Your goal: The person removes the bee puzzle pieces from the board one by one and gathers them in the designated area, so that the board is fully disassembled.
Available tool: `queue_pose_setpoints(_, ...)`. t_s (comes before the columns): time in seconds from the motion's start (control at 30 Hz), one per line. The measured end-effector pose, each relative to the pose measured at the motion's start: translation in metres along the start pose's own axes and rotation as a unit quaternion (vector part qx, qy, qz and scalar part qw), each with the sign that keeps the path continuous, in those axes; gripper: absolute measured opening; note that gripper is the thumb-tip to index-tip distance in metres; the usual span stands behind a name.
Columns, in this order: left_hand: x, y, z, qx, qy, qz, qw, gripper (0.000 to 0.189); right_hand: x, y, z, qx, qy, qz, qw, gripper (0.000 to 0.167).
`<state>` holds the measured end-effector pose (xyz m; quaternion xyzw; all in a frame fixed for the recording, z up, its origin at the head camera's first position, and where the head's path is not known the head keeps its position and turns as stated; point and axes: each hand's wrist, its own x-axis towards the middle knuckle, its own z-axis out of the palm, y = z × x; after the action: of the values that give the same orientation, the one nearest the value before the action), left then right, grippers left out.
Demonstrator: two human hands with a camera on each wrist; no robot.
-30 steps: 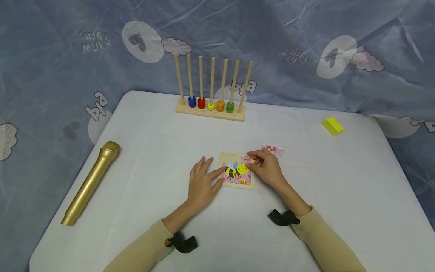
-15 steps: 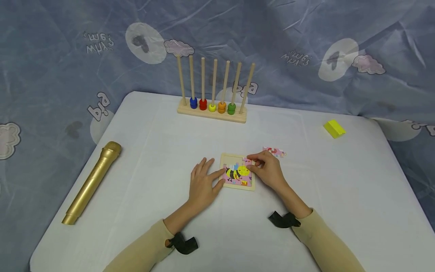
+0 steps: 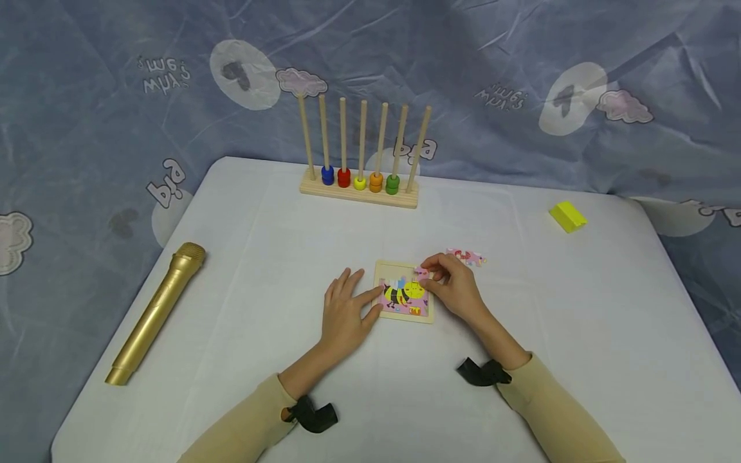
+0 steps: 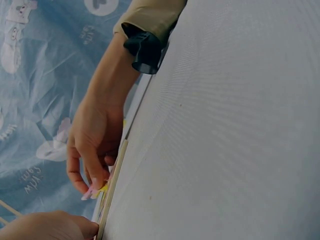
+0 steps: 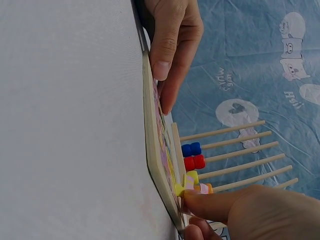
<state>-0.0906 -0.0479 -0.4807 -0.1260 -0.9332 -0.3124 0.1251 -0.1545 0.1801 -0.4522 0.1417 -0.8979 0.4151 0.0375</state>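
Observation:
A square wooden puzzle tray lies in front of me, with a bee picture on pink pieces inside it. The upper left of the tray shows bare wood. My left hand rests at the tray's left side, fingers spread, thumb and forefinger touching its edge. Between the thumb and fingers of my right hand is a pink and yellow puzzle piece, held over the tray's upper right corner. In the left wrist view this piece stands tilted at the fingertips.
Pink puzzle pieces lie just beyond my right hand. Toward the back stands a wooden peg rack with coloured beads. A gold microphone lies at the left, and a yellow block at the far right.
The puzzle piece in my right fingers has tipped up slightly over the tray's corner. Both hands stay almost where they were.

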Motion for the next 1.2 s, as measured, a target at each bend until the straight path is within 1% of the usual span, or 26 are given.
queue_pose_setpoints(0.17, 0.0, 0.001, 0.0, 0.001, -0.002, -0.002, 1.0, 0.032, 0.0, 0.0, -0.001, 0.03, -0.007, 0.01, 0.9995, 0.016)
queue_pose_setpoints(0.3, 0.0, 0.001, 0.0, -0.002, -0.006, -0.004, 1.0, 0.033, 0.001, -0.001, -0.002, 0.081, -0.003, 0.028, 0.9963, 0.013)
queue_pose_setpoints(0.47, 0.0, 0.001, -0.001, -0.004, -0.006, -0.004, 1.0, 0.033, 0.003, -0.003, -0.004, 0.166, -0.009, 0.05, 0.9849, 0.014)
queue_pose_setpoints(0.6, 0.0, 0.0, -0.001, -0.005, -0.002, -0.002, 1.0, 0.032, 0.004, -0.005, -0.008, 0.199, -0.016, 0.066, 0.9776, 0.015)
queue_pose_setpoints(0.73, -0.001, 0.0, 0.0, -0.007, -0.002, -0.002, 1.0, 0.032, 0.006, -0.005, -0.02, 0.198, 0.001, 0.07, 0.9777, 0.017)
queue_pose_setpoints(0.8, -0.001, 0.0, 0.0, -0.008, -0.002, -0.002, 1.0, 0.032, 0.007, -0.001, -0.03, 0.187, 0.019, 0.071, 0.9797, 0.018)
queue_pose_setpoints(0.9, -0.001, 0.001, 0.0, -0.009, -0.002, -0.001, 1.0, 0.032, 0.008, 0.008, -0.05, 0.168, 0.055, 0.085, 0.9805, 0.021)
queue_pose_setpoints(0.97, -0.001, 0.001, 0.0, -0.008, -0.002, -0.001, 1.0, 0.032, 0.008, 0.018, -0.064, 0.161, 0.084, 0.102, 0.9782, 0.025)
queue_pose_setpoints(1.07, -0.001, 0.001, 0.0, -0.006, -0.005, -0.004, 1.0, 0.032, 0.007, 0.032, -0.084, 0.151, 0.123, 0.136, 0.9714, 0.027)
queue_pose_setpoints(1.13, 0.0, 0.001, 0.0, -0.007, -0.007, -0.007, 0.9999, 0.032, 0.006, 0.042, -0.093, 0.139, 0.142, 0.156, 0.9675, 0.027)
queue_pose_setpoints(1.2, 0.0, 0.001, 0.0, -0.007, -0.007, -0.008, 0.9999, 0.032, 0.004, 0.047, -0.1, 0.123, 0.153, 0.172, 0.9654, 0.026)
